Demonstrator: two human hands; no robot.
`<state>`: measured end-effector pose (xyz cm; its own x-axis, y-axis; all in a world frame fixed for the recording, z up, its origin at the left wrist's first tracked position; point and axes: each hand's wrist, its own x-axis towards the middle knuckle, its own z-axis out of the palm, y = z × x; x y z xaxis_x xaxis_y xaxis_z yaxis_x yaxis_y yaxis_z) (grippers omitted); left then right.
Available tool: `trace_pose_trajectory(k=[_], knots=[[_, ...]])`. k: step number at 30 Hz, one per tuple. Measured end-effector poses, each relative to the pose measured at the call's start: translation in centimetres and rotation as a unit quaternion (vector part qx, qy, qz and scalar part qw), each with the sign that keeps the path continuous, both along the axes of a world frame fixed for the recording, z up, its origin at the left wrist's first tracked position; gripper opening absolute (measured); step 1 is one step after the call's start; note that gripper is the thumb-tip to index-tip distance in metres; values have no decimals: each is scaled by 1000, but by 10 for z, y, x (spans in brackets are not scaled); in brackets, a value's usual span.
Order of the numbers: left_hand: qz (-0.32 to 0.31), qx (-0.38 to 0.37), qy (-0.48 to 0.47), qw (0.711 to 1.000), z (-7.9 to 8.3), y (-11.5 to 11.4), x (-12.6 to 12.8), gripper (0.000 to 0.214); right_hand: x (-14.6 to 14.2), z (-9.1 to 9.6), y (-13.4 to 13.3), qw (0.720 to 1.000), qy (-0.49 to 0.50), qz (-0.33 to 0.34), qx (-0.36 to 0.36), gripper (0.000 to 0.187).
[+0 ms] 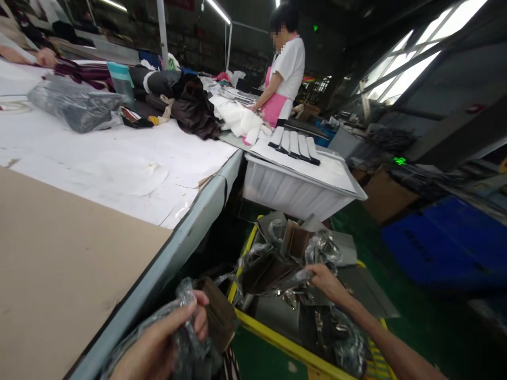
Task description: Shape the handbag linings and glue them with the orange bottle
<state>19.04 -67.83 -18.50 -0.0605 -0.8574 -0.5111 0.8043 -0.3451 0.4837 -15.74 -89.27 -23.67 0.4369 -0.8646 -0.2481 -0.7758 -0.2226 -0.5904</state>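
Lying in yellow crate [291, 343]: brown pieces [298, 243], plastic [324, 250]; right fingers [317, 273] gripping plastic.

Left hand [174, 327] curled, low; right hand [325, 281] pinched, arm [380, 332] outstretched

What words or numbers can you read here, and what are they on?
None can be read.
Blue container: dark marks on its side, maybe lettering, too blurred to read.
Clear plastic in the left hand: no letters I can make out.
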Motion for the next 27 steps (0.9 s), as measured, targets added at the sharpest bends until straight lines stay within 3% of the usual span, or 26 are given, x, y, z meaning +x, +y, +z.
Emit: trace_pose_trajectory(k=[4,8,12,16,19,22,25,27], knots=[[-42,-40,-13,998,2,5,0,18,-41,-6,75,993,-46,-106,19,26],[-55,-46,-41,997,9,11,-7,15,-55,-18,128,966,-92,-228,76,37],[-80,-53,-53,994,27,26,-25,16,-55,-16,141,943,-198,-239,121,38],[-81,-50,-70,993,46,47,-48,22,-45,14,138,925,-263,-261,83,38],[-59,-19,-114,992,50,61,-70,24,-15,50,157,939,-274,-209,1,35],[-45,-5,-150,988,48,74,-92,29,36,79,200,959,-254,-119,-44,28],[-39,14,-135,990,46,87,-106,35,85,94,247,975,-216,41,-21,19],[-38,35,-129,990,47,95,-108,36,106,98,270,975,-185,125,1,35]])
